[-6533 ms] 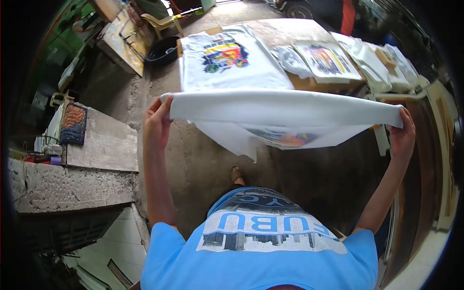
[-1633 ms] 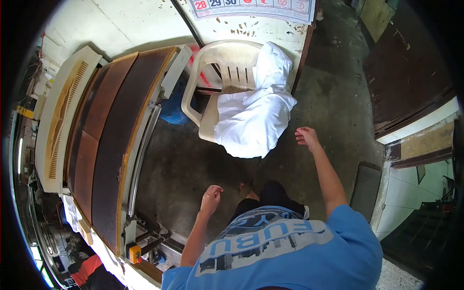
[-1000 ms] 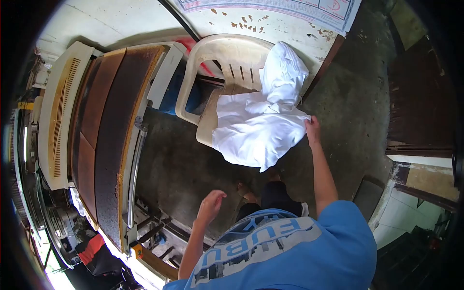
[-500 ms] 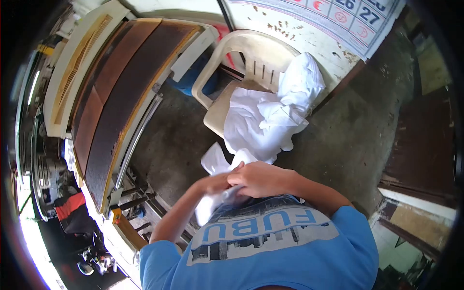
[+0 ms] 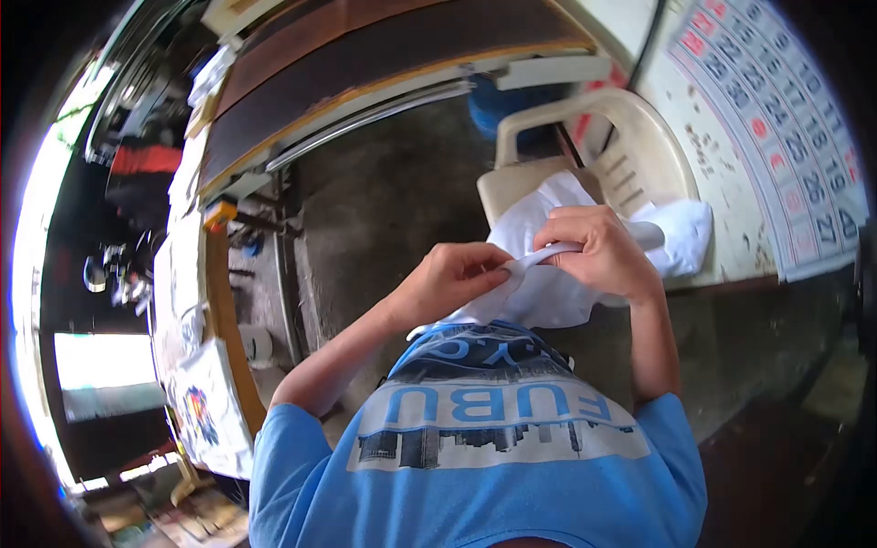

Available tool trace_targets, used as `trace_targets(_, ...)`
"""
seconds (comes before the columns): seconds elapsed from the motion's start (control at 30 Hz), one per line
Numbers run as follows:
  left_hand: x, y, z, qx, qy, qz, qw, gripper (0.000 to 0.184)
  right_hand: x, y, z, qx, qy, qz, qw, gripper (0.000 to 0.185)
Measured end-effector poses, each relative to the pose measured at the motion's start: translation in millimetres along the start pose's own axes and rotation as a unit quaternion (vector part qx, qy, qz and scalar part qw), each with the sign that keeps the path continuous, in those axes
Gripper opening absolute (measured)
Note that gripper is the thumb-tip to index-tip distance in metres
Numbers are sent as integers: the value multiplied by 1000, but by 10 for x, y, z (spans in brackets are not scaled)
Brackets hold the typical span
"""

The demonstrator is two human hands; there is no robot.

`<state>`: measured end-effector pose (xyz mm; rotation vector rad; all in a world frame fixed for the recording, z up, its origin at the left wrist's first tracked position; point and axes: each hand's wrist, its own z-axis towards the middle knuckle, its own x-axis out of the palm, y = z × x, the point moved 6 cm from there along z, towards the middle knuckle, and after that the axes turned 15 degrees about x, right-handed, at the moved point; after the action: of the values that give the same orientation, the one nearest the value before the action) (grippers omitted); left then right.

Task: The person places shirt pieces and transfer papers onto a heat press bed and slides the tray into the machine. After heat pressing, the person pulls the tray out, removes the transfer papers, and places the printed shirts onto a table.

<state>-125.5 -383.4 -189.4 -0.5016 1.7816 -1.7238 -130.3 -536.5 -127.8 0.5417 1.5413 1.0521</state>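
A white cloth (image 5: 523, 292) hangs in front of my chest, its upper edge bunched between my two hands. My left hand (image 5: 454, 279) pinches that edge with thumb and fingers. Just to its right, my right hand (image 5: 594, 248) grips the same edge, with some of the fabric sticking out past it. Behind the cloth stands a beige plastic chair (image 5: 639, 137) with more white fabric (image 5: 683, 239) draped on it. Where the held cloth ends and the draped fabric begins is partly hidden.
A long machine with a dark flat bed (image 5: 338, 68) runs across the upper left, a metal bar (image 5: 375, 121) along its front. A blue container (image 5: 512, 105) sits beside the chair. A calendar (image 5: 776, 137) hangs at the right. A printed white shirt (image 5: 208, 411) lies at the lower left.
The view has turned left, so the chair and calendar appear farther right. My hands have moved slightly apart and up, spreading the cloth's edge between them.
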Motion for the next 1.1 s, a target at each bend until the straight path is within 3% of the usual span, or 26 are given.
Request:
trace_targets(0.1, -191, -30, -75, 1, -69, -68, 995, 18, 90, 172, 176, -42, 2, -35, 999, 13)
trace_targets(0.2, -194, 37, -160, -56, -26, -91, 994, 18, 145, 273, 271, -102, -12, -68, 992, 14)
trace_targets(0.37, -148, 273, -181, -52, -70, -165, 983, 20, 305, 295, 295, -177, -132, -139, 965, 18)
trace_targets(0.5, -160, 307, -159, -42, -125, -192, 973, 22, 380, 244, 307, -160, -208, -143, 954, 20)
trace_targets(0.73, -291, 379, -149, -44, -148, -256, 954, 21, 478, 251, 490, -134, -200, -159, 957, 18)
trace_targets(0.83, -439, 458, -217, -51, -144, -280, 948, 20, 575, 353, 647, -110, -199, -171, 959, 18)
trace_targets(0.9, -558, 499, -272, -53, -181, -354, 916, 19, 587, 429, 712, -40, -219, -117, 968, 15)
trace_targets(0.97, -699, 606, -316, -46, -191, -375, 906, 19, 666, 520, 733, -65, -233, -128, 962, 11)
trace_targets(1.03, -840, 666, -357, -37, -233, -398, 886, 19, 861, 367, 783, 129, -120, 23, 984, 11)
trace_targets(1.1, -967, 666, -410, -29, -258, -393, 882, 19, 1183, 367, 826, 168, -52, 85, 981, 13)
